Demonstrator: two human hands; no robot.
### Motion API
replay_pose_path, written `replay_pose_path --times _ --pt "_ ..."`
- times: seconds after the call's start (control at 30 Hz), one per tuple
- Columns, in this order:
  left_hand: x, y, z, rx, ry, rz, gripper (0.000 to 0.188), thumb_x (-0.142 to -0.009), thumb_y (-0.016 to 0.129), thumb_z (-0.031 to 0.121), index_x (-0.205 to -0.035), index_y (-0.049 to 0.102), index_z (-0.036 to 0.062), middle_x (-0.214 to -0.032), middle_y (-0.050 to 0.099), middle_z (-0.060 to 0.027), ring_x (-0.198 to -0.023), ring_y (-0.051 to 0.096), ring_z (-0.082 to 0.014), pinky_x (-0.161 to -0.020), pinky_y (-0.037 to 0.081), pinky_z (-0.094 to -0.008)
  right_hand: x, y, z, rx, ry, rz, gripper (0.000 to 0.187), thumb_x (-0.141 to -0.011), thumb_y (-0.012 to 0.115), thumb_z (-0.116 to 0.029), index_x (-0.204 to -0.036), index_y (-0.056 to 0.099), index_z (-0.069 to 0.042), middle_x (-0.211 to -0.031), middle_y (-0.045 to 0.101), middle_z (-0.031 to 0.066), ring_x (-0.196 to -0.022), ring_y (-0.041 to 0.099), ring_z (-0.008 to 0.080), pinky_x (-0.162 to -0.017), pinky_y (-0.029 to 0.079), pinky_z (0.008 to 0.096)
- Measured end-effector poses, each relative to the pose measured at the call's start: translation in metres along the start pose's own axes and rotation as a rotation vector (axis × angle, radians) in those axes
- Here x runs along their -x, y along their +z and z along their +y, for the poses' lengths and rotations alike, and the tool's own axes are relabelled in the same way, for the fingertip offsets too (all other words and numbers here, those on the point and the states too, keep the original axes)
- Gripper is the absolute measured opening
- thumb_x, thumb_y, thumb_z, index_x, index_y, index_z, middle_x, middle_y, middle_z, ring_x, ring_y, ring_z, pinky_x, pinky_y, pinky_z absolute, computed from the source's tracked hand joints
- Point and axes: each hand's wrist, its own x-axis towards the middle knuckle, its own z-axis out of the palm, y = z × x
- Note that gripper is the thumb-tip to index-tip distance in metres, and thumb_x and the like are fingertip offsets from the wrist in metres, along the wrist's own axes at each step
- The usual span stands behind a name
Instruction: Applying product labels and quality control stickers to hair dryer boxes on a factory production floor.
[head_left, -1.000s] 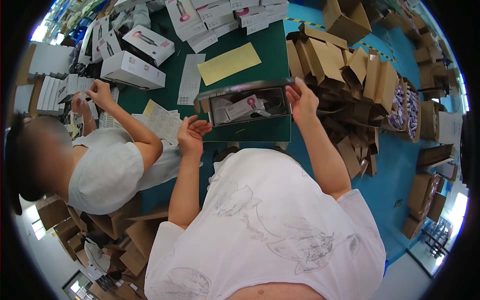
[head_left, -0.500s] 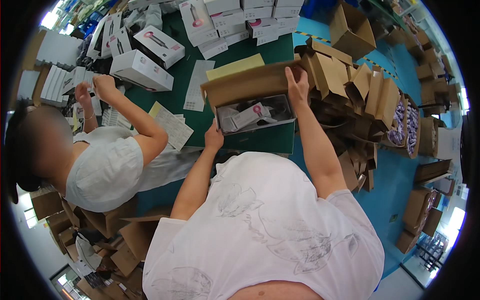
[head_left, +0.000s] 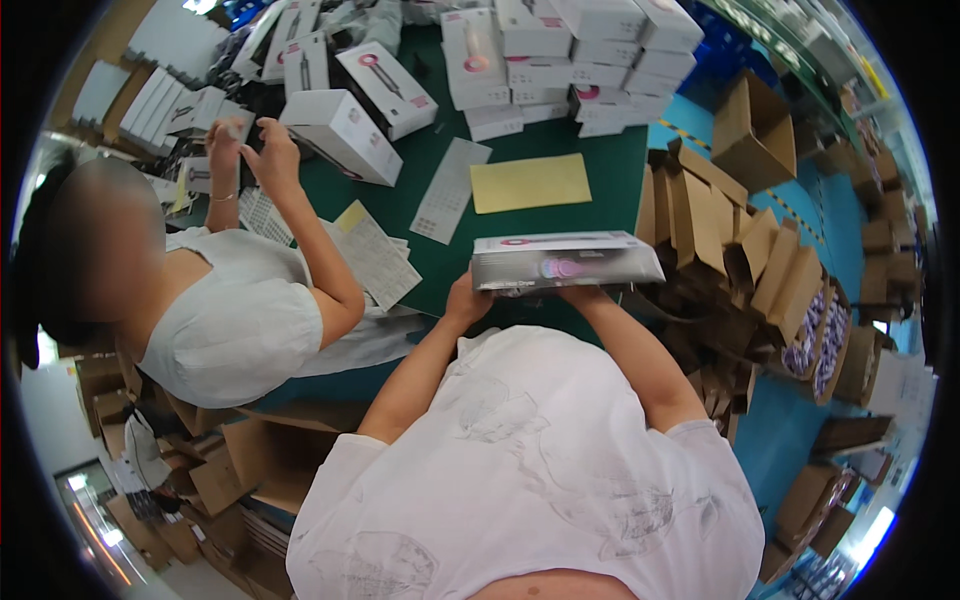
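Observation:
A closed white and grey carton (head_left: 565,262), printed with an appliance that has a pink ring, is in front of my body at the near edge of the green table (head_left: 440,85). My left hand (head_left: 466,303) grips its left end from below. Under its near side, my right hand (head_left: 586,297) supports it, with most of the fingers hidden behind the carton. Just beyond it lies a yellow sheet (head_left: 530,184). Left of that sheet is a white sheet of labels (head_left: 450,192).
Stacked white cartons (head_left: 605,75) stand at the far side of the table. On my left a co-worker (head_left: 235,300) has both hands raised near more cartons (head_left: 345,135). Open brown boxes (head_left: 700,215) crowd the right side, above a blue floor (head_left: 790,440).
The carton was open, showing its contents and brown inner lid; now it is closed and turned up with a printed side showing. My right hand has moved from the lid to underneath.

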Motion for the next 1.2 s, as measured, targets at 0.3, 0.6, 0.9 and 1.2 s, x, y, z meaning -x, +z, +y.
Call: replay_pose_path --times 0.3,0.6,0.9,1.2 --pt "-0.032 -0.024 0.028 -0.027 -0.029 0.257 0.014 -0.090 0.057 0.012 -0.098 0.065 0.0036 -0.096 0.067 -0.0231 -0.091 0.062 -0.0455 -0.077 0.051 -0.0502 -0.045 0.057 -0.006 0.124 -0.089 -0.037 0.030 -0.093 0.057 -0.034 -0.111 0.068 -0.014 -0.106 0.069 0.0131 -0.098 0.066 0.0346 -0.088 0.051 0.0478" --pt "-0.034 -0.020 0.028 -0.045 0.007 0.302 0.025 -0.083 0.059 0.008 -0.107 0.063 0.0056 -0.093 0.064 -0.0206 -0.089 0.062 -0.0434 -0.076 0.052 -0.0497 -0.043 0.013 -0.026 0.136 -0.096 -0.018 0.015 -0.089 0.061 -0.020 -0.098 0.068 -0.011 -0.089 0.068 0.0165 -0.082 0.067 0.0377 -0.072 0.052 0.0490" --pt "-0.037 -0.012 0.022 -0.079 0.016 0.317 0.042 -0.077 0.064 0.008 -0.120 0.061 0.0082 -0.094 0.064 -0.0186 -0.089 0.063 -0.0408 -0.075 0.053 -0.0484 -0.050 0.003 -0.025 0.020 0.002 -0.284 0.033 -0.087 0.065 -0.032 -0.113 0.068 -0.011 -0.110 0.068 0.0147 -0.102 0.064 0.0373 -0.088 0.051 0.0493" --pt "-0.040 -0.020 0.024 -0.082 -0.048 0.259 0.042 -0.078 0.064 0.011 -0.119 0.061 0.0091 -0.092 0.065 -0.0175 -0.090 0.063 -0.0400 -0.075 0.054 -0.0480 -0.059 -0.096 -0.076 0.024 0.069 -0.624 0.043 -0.080 0.069 -0.033 -0.115 0.068 -0.007 -0.105 0.070 0.0186 -0.098 0.067 0.0362 -0.089 0.053 0.0469"
